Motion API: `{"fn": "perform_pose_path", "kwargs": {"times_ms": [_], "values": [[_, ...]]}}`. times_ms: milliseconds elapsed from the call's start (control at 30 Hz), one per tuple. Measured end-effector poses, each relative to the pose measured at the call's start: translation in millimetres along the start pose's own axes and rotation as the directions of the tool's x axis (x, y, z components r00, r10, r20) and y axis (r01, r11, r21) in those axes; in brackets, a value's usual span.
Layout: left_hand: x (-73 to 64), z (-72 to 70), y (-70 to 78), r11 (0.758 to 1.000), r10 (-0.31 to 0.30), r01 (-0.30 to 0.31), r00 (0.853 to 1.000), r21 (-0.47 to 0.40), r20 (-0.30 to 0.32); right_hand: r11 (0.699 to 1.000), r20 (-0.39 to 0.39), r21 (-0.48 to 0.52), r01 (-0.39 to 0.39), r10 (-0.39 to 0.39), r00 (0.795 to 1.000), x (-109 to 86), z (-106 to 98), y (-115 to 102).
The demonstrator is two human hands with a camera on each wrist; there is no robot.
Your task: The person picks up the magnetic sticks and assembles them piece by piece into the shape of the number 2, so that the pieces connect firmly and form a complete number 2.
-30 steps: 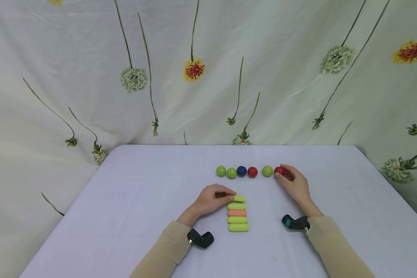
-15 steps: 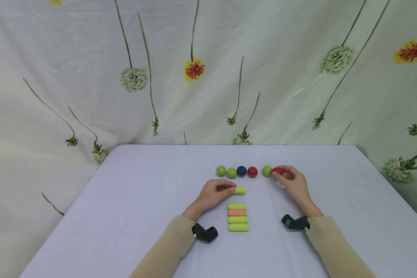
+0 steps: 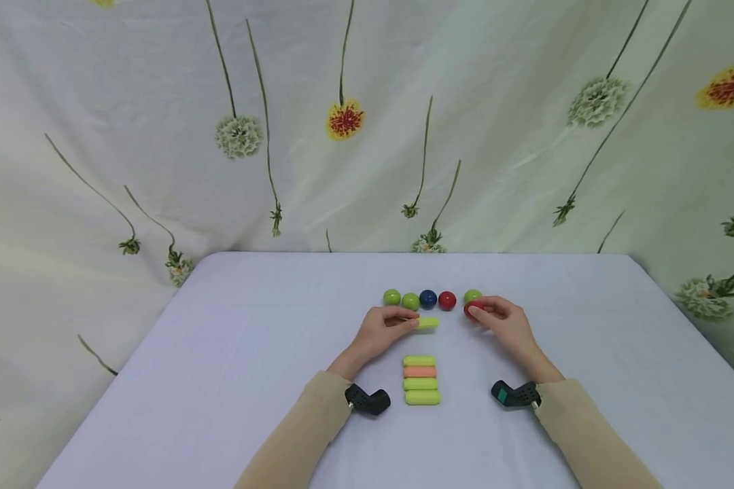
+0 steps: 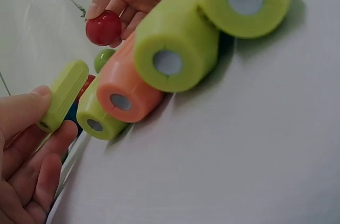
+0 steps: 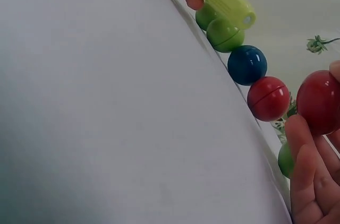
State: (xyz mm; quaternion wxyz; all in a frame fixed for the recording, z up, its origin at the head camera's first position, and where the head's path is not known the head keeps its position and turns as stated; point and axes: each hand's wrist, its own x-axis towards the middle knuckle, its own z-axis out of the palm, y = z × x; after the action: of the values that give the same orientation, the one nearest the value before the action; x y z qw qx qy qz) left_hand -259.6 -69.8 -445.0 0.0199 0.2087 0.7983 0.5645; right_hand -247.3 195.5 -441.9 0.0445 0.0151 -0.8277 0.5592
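In the head view my left hand [image 3: 376, 334] pinches one end of a yellow-green ribbed cylinder [image 3: 427, 323], between thumb and fingers, just in front of the row of balls. The left wrist view shows this cylinder [image 4: 65, 94] raised at a tilt. My right hand [image 3: 509, 331] holds a glossy red ball [image 3: 474, 312] by its fingertips, in front of a green ball [image 3: 473, 295]. Seen from the right wrist, the held red ball [image 5: 319, 102] is partly cut off by the frame edge.
Two green balls [image 3: 391, 297], a blue ball [image 3: 428, 299] and another red ball [image 3: 447, 301] line the back of the white table [image 3: 251, 353]. Nearer, an orange cylinder [image 3: 419, 372] lies stacked in a column with three yellow-green cylinders [image 3: 422, 397]. A flowered cloth [image 3: 318, 183] hangs behind.
My left hand has carried the yellow-green cylinder from the far end of the column up towards the balls. My right hand has brought the red ball left and nearer, past the green one.
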Motion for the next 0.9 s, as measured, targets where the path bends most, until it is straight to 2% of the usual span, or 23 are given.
{"fn": "perform_pose_path", "kwargs": {"times_ms": [133,333,433,667,900], "values": [[-2.9,-0.1,3.5,1.000,-0.020,0.020,1.000,-0.010,-0.010,1.000,0.048,0.005,0.008,-0.008,0.999,-2.7,4.5,-1.8],[-4.5,1.1,4.1,0.999,-0.037,0.036,0.999,-0.038,-0.023,1.000,0.079,0.004,-0.003,0.003,0.997,-5.0,7.3,-4.0],[-5.8,1.0,7.4,0.999,-0.030,0.030,0.999,-0.037,-0.021,1.000,0.110,0.006,-0.003,0.002,0.994,-6.4,9.2,-5.8],[-18.5,-3.2,37.6,0.999,0.029,-0.029,1.000,-0.042,-0.002,1.000,0.154,0.020,0.011,-0.014,0.988,-9.5,12.9,-8.0],[-19.2,-3.7,37.8,0.999,0.027,-0.027,1.000,-0.036,0.006,0.998,0.187,0.049,0.024,-0.033,0.982,-10.7,13.8,-10.6]]}}
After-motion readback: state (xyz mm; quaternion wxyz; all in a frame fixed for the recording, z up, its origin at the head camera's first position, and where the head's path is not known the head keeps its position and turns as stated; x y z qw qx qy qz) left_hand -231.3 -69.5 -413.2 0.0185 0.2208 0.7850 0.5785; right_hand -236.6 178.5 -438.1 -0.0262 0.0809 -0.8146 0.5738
